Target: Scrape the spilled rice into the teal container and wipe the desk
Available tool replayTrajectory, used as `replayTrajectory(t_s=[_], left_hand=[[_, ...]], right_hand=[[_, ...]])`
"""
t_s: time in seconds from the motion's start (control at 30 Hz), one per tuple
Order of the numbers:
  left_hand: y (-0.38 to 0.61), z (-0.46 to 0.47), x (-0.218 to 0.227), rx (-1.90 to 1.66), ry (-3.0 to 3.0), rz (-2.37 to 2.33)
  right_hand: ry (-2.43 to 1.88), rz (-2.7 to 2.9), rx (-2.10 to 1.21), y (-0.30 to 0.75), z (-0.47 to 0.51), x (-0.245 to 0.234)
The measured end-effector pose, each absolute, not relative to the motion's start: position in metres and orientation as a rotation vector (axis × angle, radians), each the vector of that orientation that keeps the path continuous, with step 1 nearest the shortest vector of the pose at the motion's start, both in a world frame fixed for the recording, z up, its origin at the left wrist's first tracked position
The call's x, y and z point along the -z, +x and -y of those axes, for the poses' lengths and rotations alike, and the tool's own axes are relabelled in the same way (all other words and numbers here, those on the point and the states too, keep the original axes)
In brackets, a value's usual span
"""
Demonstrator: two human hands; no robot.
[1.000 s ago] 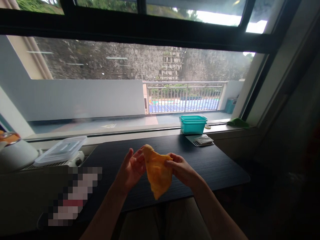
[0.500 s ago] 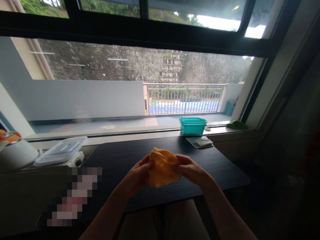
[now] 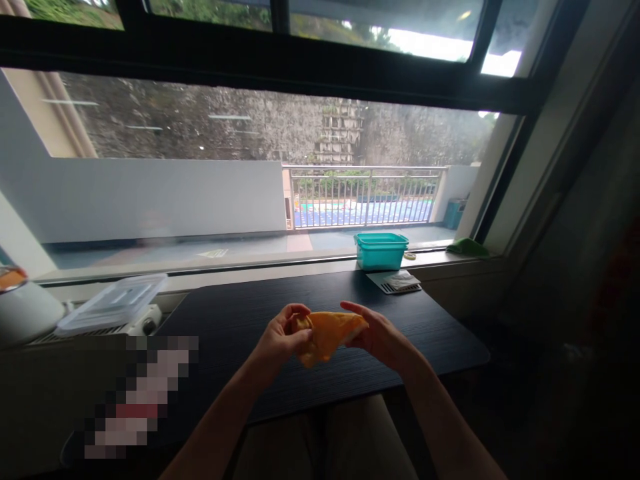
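Observation:
An orange-yellow cloth (image 3: pixel 329 333) is held in the air between both hands, a little above the dark wood-grain table (image 3: pixel 240 313). My left hand (image 3: pixel 281 340) is curled around the cloth's left end. Pinching the cloth's right end is my right hand (image 3: pixel 379 335), with the index finger stretched over the top edge. The cloth is gathered into a narrow folded strip.
A teal plastic bin (image 3: pixel 381 251) stands on the window sill at the back right, with a small packet (image 3: pixel 400 282) lying before it and a green cloth (image 3: pixel 467 247) further right. At the left are a clear lid (image 3: pixel 113 302) on a white appliance and a white pot (image 3: pixel 25 310).
The cloth hung loose from both hands a second ago; it has since been gathered up and folded into a flat narrow strip between the hands.

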State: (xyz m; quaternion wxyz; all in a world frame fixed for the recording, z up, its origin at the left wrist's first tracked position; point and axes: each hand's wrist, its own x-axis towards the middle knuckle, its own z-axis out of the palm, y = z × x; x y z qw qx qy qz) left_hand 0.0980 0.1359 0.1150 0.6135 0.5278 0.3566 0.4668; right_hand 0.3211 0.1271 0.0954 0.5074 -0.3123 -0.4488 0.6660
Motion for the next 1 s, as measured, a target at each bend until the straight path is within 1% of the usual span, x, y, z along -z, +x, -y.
replayTrajectory(t_s=[0.1,0.13,0.23,0.3,0.5,0.57,0.63,0.77,0.87,1.0], left_hand=[[0.105,-0.137,-0.110,-1.120,1.220,-0.914],[0.107,-0.139,-0.107,-1.138,1.221,-0.947],[0.114,-0.141,-0.100,-1.180,1.201,-1.006],[0.117,-0.141,-0.098,-1.175,1.160,-0.987],[0.119,-0.130,-0.104,-1.084,0.999,-0.799],[0.118,-0.130,-0.104,-1.096,0.968,-0.803],[0.119,-0.132,-0.102,-1.130,0.934,-0.848],[0.127,-0.133,-0.099,-1.131,0.925,-0.908],[0.139,-0.127,-0.102,-1.047,0.980,-0.868],[0.141,-0.119,-0.111,-0.913,1.083,-0.834]], right_hand=[[-0.960,1.199,-1.515,0.314,-0.131,-0.087],[-1.038,1.254,-1.393,0.309,-0.133,-0.085],[-1.201,1.343,-0.864,0.288,-0.133,-0.082],[-1.198,1.453,-0.600,0.273,-0.126,-0.083],[-1.042,1.969,-0.167,0.259,-0.089,-0.089],[-1.001,2.080,-0.123,0.264,-0.080,-0.090],[-0.970,2.077,-0.100,0.271,-0.075,-0.090],[-1.060,1.747,-0.095,0.279,-0.075,-0.085],[-1.113,1.612,-0.221,0.277,-0.082,-0.077],[-1.115,1.347,-0.598,0.285,-0.096,-0.065]])
